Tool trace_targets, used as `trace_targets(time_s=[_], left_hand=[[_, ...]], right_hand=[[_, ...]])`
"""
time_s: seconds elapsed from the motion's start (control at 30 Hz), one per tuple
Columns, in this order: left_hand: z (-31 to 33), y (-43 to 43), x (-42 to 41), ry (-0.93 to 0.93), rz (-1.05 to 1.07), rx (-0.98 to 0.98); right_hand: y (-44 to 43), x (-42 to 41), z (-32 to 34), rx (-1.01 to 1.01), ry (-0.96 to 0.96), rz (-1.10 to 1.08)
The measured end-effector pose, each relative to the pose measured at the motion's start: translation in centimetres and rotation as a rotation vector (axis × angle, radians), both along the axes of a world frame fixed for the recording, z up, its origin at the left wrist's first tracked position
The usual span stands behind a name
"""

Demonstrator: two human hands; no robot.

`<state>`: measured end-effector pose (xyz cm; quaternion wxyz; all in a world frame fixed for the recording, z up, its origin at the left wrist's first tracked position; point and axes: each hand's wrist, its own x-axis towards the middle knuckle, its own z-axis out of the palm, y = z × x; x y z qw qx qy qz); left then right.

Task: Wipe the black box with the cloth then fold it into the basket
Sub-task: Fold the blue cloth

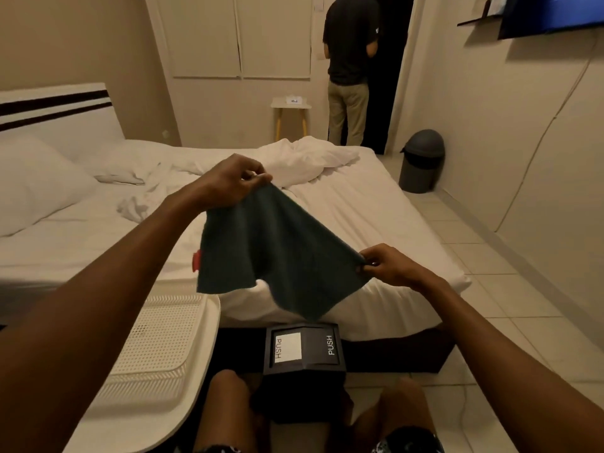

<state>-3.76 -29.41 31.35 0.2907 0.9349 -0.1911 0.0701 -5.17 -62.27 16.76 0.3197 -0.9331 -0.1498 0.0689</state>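
A dark green cloth [277, 253] with a small red tag on its left edge hangs spread in the air above the bed's near edge. My left hand [233, 181] pinches its upper corner. My right hand [387, 264] pinches the lower right corner. Below the cloth, between my knees, stands the black box [304, 349], its swing lid marked PUSH on two faces. A white perforated basket [157, 348] sits at the lower left, beside the box; I see nothing inside it.
A bed with white sheets [359, 217] and a pillow fills the middle. A person [351, 70] stands in the doorway at the back. A grey bin [421, 161] is by the right wall, a small stool [291, 112] behind the bed. Tiled floor lies at right.
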Motion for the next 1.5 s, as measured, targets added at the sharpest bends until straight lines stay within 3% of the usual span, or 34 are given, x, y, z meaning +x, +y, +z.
trace_targets(time_s=[0.1, 0.27, 0.53, 0.9, 1.13, 1.33, 1.5], left_hand=[[-1.2, 1.7, 0.3, 0.077, 0.029, 0.056], [-3.2, 4.0, 0.1, 0.213, -0.005, 0.147], [-6.3, 5.2, -0.2, 0.375, -0.022, 0.129], [-9.6, 6.6, 0.1, 0.552, 0.051, 0.078], [-11.1, 5.6, -1.7, 0.417, 0.237, -0.165], [-9.9, 2.8, -3.7, 0.492, 0.328, -0.421], [-8.0, -0.3, -4.2, 0.666, 0.284, -0.611]], right_hand=[[-1.6, 0.2, 0.5, -0.021, -0.038, -0.022], [-4.0, 0.6, 2.4, 0.112, -0.071, -0.093], [-5.7, 1.0, 4.1, 0.337, -0.059, -0.171], [-6.5, 0.3, 3.6, 0.418, -0.064, -0.232], [-5.6, -1.0, 3.9, 0.484, -0.08, -0.383], [-4.2, -1.5, 4.1, 0.565, -0.071, -0.569], [-1.7, -2.4, 4.1, 0.539, -0.006, -0.471]])
